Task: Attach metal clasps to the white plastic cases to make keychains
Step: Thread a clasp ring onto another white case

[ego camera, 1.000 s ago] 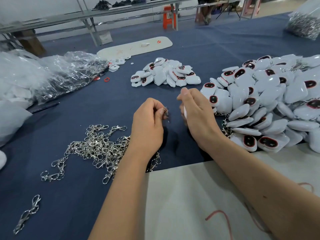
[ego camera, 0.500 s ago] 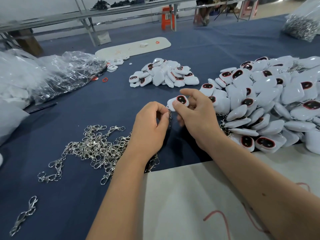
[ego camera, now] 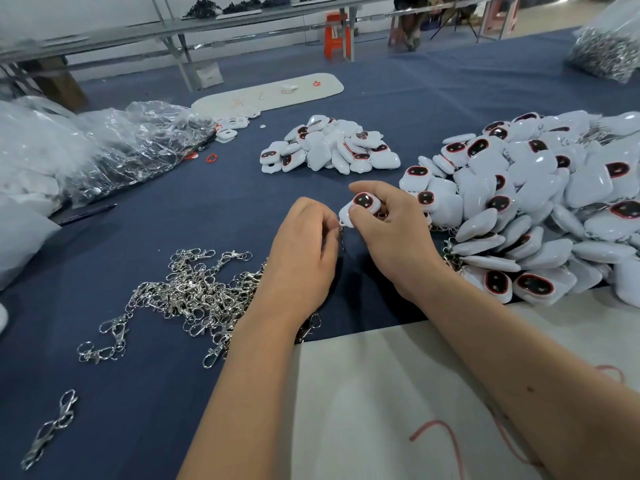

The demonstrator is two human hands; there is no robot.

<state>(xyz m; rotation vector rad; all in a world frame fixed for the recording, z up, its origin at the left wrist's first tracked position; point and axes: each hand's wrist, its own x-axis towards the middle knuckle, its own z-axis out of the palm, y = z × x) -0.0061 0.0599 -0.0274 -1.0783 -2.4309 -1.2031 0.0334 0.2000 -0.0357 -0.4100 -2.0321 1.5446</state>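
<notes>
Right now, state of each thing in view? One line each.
left hand: fingers pinch a metal clasp at the case's lower edge
right hand: grips one white case, dark window up
loose clasps: tangled heap on the blue cloth, left of the hands
small case pile: heaped, untouched
large case pile: heaped at right, some clasps showing underneath

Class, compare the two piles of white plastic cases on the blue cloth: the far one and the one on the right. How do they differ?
The far pile of white plastic cases is small and compact; the right-hand pile of white plastic cases is much bigger and sprawling. Metal rings show at the right-hand pile's near edge; none at the far pile. Both hold white cases with dark, red-rimmed windows.
</notes>
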